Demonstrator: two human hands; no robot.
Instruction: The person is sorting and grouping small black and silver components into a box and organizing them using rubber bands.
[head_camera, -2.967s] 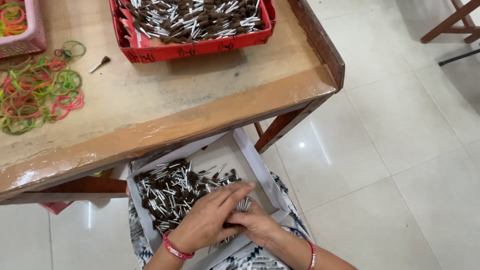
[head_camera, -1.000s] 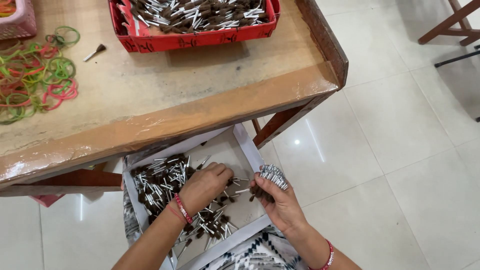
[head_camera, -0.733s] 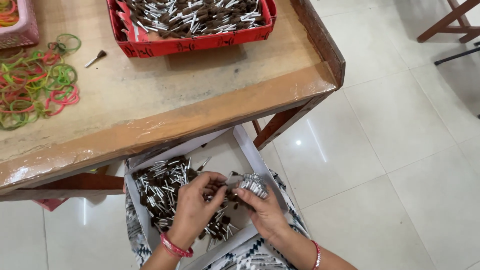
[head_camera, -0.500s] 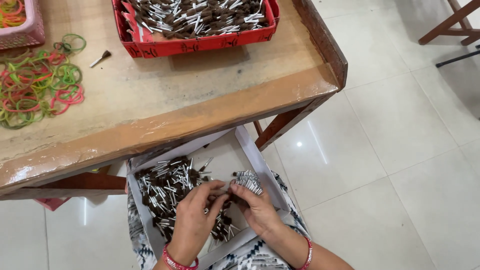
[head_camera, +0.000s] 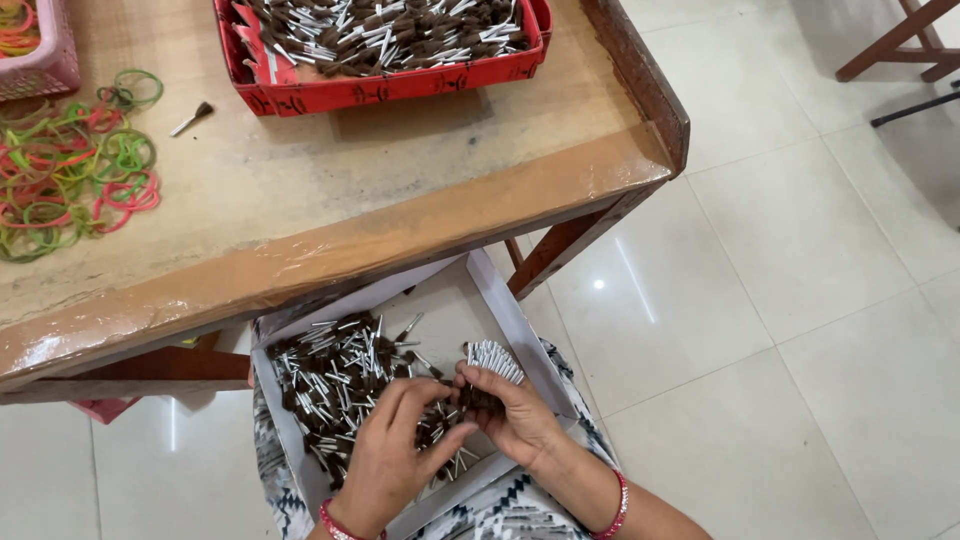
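Bundle of small brush pieces (head_camera: 492, 360), white stems fanned up and dark tips down, held in the right hand (head_camera: 515, 420) over the right part of a white box (head_camera: 505, 305) on the lap, just below the near edge of the tabletop (head_camera: 300, 200). Right fingers curled and pressed around the dark ends. Left hand (head_camera: 395, 455) just beside it, fingers bent and close together, tips among the loose pieces (head_camera: 330, 375) on the box floor; cannot tell if pinching one piece. Judged as the gathering step: adding single pieces to the bundle. For one more piece, need of a fine pinch on a stem and a short way to the right, with stems kept in line so the fan does not slip. Little room upward, because of the tabletop edge and the table leg (head_camera: 550, 250) at the far right corner of the box. Box walls low, so spilling possible on the near side. Open tiled floor (head_camera: 780, 300) to the right. On the tabletop, well apart: red tray (head_camera: 400, 85) full of similar pieces, coloured rubber bands (head_camera: 70, 170) at the left.
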